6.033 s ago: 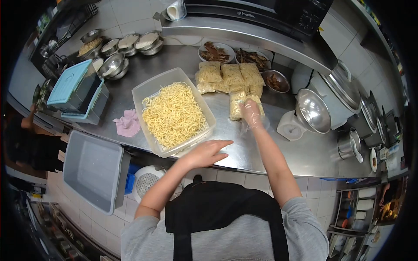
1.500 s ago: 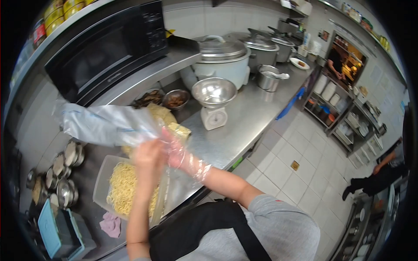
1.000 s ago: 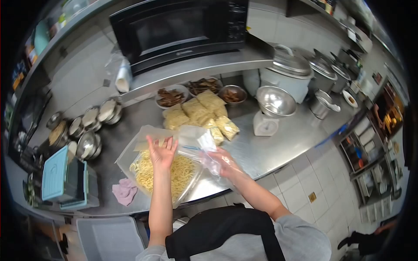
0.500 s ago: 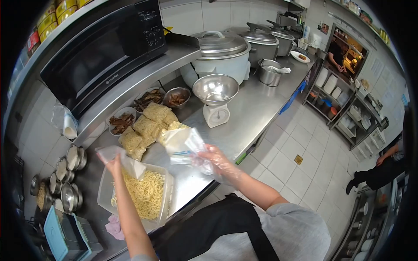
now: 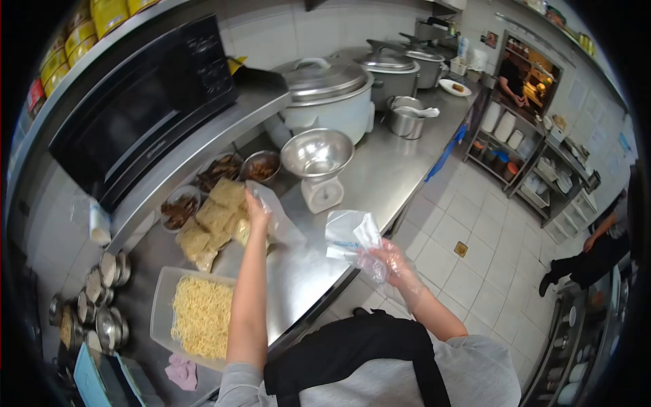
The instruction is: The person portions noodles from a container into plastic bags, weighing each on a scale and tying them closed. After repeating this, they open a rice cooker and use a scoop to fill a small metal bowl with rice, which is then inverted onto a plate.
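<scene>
My left hand [image 5: 258, 211] is bare and pinches a clear plastic bag [image 5: 283, 220] that hangs limp over the steel counter. Beside it lie several bags of noodles [image 5: 215, 220], piled together. My right hand [image 5: 395, 263], in a clear plastic glove, grips a white plastic packet with blue print [image 5: 347, 234] near the counter's front edge. Loose yellow noodles [image 5: 202, 315] fill much of a translucent tub [image 5: 161, 308] below my left forearm. A steel bowl [image 5: 317, 154] rests on a white kitchen scale [image 5: 323, 195] beyond both hands.
Bowls of dried brown pieces [image 5: 180, 210] stand behind the noodle bags. A black microwave [image 5: 142, 102] sits on a shelf above. Large lidded pots [image 5: 322, 102] line the back. A pink cloth [image 5: 181, 372] lies by the tub. Another person [image 5: 600, 247] stands at far right.
My left hand has swung from above the noodle tub to beside the noodle bags, carrying the clear bag. My right hand has moved right with the packet. The camera view has shifted slightly.
</scene>
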{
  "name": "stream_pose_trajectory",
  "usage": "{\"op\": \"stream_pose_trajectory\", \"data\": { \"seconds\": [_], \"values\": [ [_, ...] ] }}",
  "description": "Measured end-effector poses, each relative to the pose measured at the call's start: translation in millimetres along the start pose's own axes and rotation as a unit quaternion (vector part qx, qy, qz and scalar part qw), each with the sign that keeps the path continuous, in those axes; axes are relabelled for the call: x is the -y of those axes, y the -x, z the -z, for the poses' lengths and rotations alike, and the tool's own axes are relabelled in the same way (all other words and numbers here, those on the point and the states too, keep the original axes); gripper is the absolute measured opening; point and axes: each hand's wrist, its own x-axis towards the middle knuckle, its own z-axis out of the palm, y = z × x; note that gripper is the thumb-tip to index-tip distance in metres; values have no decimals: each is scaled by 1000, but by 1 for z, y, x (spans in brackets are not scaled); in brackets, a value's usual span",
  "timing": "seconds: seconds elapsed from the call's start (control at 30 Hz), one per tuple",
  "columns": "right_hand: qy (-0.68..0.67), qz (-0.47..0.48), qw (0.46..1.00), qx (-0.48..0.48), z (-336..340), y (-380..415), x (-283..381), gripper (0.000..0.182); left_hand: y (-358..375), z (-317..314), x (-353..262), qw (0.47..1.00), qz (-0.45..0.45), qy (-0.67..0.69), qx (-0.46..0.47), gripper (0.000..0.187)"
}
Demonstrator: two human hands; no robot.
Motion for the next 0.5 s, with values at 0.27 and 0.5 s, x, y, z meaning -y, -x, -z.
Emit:
{"op": "stream_pose_trajectory", "data": {
  "seconds": [0.27,0.5],
  "values": [
    [99,72,992,23,7,-5,40,32,-21,-21,23,962,248,105,-47,60],
    [67,-36,992,100,2,-34,58,34,102,-25,-109,959,101,263,25,56]
  ]
}}
